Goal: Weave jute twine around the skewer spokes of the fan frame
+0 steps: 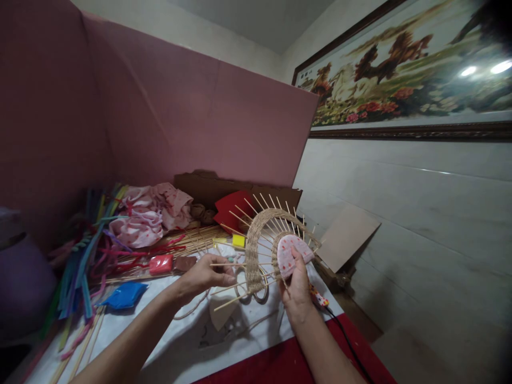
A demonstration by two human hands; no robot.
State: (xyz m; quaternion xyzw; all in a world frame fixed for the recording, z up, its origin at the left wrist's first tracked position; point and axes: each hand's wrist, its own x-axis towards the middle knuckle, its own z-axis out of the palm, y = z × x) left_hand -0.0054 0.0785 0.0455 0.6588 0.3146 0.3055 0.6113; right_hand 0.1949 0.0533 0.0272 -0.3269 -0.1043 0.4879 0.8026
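Note:
A half-round woven piece (pixel 260 240) of tan cord on thin wooden sticks is held up above the table. Its centre is a pink padded fabric half-disc (pixel 293 253). My right hand (pixel 298 288) grips that half-disc from below, thumb on its face. My left hand (pixel 206 277) pinches the tan cord (pixel 240 290) and a stick at the woven band's lower left end. Loose cord loops hang under the piece onto the white table cover (pixel 168 341).
Pink cloth (pixel 148 216), coloured pipe cleaners (pixel 86 266), a bundle of sticks, red (pixel 160 263) and blue (pixel 125 295) bits and a yellow block (pixel 239 240) lie on the table. A pink board stands behind. Cardboard (pixel 348 234) leans on the right wall. A black cable (pixel 348 344) crosses the red cloth.

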